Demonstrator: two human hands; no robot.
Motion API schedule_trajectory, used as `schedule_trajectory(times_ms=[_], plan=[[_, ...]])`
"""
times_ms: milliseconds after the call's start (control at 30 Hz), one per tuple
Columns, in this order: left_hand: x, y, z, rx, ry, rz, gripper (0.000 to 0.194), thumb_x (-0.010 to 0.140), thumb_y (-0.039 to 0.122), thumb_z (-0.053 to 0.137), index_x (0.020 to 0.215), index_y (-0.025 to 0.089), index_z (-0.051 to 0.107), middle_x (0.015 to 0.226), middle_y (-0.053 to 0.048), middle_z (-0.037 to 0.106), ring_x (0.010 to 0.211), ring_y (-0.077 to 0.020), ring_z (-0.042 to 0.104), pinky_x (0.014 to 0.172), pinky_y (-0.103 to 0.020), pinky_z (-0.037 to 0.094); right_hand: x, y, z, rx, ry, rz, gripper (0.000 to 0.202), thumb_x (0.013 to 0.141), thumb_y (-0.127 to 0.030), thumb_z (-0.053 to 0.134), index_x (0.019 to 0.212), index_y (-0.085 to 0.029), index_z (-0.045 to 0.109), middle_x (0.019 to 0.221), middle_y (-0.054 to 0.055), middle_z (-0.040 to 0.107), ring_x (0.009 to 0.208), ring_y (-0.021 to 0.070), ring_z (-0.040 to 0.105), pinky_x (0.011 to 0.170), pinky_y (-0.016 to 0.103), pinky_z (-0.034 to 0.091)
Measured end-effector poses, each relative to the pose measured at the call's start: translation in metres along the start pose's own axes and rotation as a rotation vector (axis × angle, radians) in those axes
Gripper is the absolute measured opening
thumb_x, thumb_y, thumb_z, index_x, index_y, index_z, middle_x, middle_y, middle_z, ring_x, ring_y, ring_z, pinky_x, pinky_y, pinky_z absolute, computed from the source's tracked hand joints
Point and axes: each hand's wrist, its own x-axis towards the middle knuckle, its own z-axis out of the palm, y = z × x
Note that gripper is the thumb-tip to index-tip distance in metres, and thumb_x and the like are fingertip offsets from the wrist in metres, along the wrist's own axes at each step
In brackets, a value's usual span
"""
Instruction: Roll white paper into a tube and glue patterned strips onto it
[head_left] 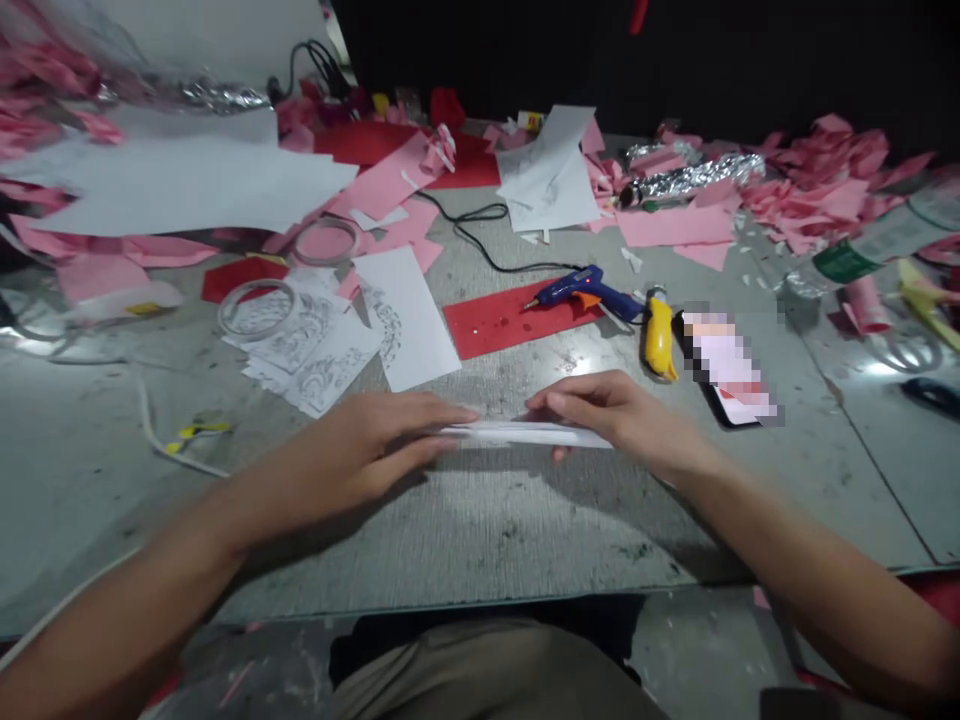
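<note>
Near the table's front, a thin strip-like stack of white paper (517, 433) is seen nearly edge-on, held between both hands. My left hand (401, 440) is closed on its left end, thumb and fingers on either side of it. At the right end, my right hand (611, 415) grips the same paper, with a fingertip showing below it. A red paper strip (487, 325) lies behind the hands, and a blue glue gun (566, 288) rests over its right part. Printed white sheets (322, 355) lie left of the strip.
A yellow cutter (659, 340) and a phone (727, 370) lie to the right. Tape rolls (259, 308) sit at left. Pink paper scraps (825, 190), foil, white sheets (187, 170) and a bottle (870, 250) cover the back. A black cable (480, 240) runs to the glue gun.
</note>
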Motion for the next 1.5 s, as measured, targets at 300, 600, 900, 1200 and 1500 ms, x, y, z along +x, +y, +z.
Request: schedule_trajectory(times_ms=[300,600,900,1200,1500], plan=[[0.0,-0.003,0.012,-0.43,0.045,-0.411,0.036,0.096,0.043,0.076,0.129,0.028,0.078,0.075,0.002,0.076,0.059,-0.0114,0.068,0.056,-0.019,0.051,-0.006,0.007,-0.01,-0.011,0.098,-0.044,0.044,0.07,-0.036,0.1,0.111,-0.027,0.085,0.105,0.004,0.084,0.075,0.0157,0.075,0.067,0.027,0.059],[0.002,-0.002,0.021,-0.652,0.218,-0.457,0.028,0.082,0.03,0.089,0.108,0.021,0.081,0.073,0.002,0.078,0.06,-0.0119,0.072,0.055,-0.016,0.056,-0.006,0.017,-0.016,-0.027,0.085,-0.025,0.031,0.085,-0.037,0.09,0.112,-0.023,0.085,0.072,0.002,0.078,0.06,0.0142,0.067,0.057,0.026,0.054],[0.0,-0.003,0.029,-0.673,0.347,-0.41,0.038,0.083,0.037,0.09,0.115,0.018,0.082,0.083,-0.006,0.083,0.071,-0.0178,0.079,0.063,-0.023,0.063,-0.005,0.025,-0.028,0.018,0.071,-0.047,0.028,0.087,-0.034,0.088,0.112,-0.022,0.085,0.072,0.003,0.078,0.06,0.0153,0.068,0.056,0.027,0.056],[0.004,-0.003,0.029,-0.849,0.452,-0.408,0.037,0.076,0.028,0.095,0.107,0.016,0.079,0.081,-0.006,0.083,0.072,-0.0186,0.08,0.064,-0.022,0.063,-0.004,0.028,-0.032,0.058,0.091,-0.054,0.028,0.085,-0.032,0.09,0.112,-0.023,0.084,0.072,0.003,0.078,0.061,0.0146,0.069,0.057,0.026,0.056],[0.001,-0.001,0.033,-0.57,0.579,-0.378,0.027,0.079,0.033,0.092,0.103,0.021,0.086,0.082,-0.004,0.083,0.07,-0.0168,0.076,0.064,-0.025,0.061,-0.005,0.029,-0.032,0.072,0.082,-0.045,0.029,0.087,-0.032,0.089,0.114,-0.023,0.084,0.071,0.003,0.078,0.06,0.0159,0.069,0.054,0.027,0.056]])
